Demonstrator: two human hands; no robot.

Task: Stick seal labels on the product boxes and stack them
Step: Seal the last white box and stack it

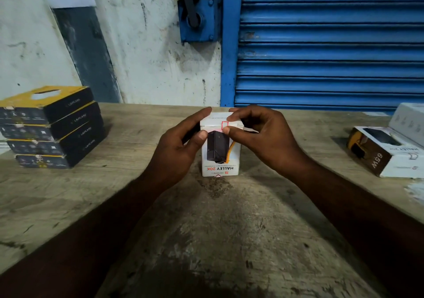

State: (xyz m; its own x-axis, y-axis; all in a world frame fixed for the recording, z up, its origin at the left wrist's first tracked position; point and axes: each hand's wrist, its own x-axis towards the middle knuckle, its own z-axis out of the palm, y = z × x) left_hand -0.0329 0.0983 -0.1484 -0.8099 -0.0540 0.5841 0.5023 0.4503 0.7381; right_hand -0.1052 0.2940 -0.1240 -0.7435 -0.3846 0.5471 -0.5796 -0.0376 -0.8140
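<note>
Head view: white HALLEY 20K box point(221, 158) upright at tabletop point(206, 229) centre, print upside down. Left hand point(181, 146) curled round its left side, thumb on front. Right hand point(259, 135) pinching red-outlined seal label point(225, 124) at top front edge. Stack of LAPCARE boxes point(52, 128) far left; 65W box point(385, 158) far right.

We're looking at a worn, scuffed wooden tabletop point(206, 229), behind it a stained white plaster wall point(149, 57), a blue corrugated roller shutter point(332, 45) and a blue metal box point(199, 22) mounted beside it
</note>
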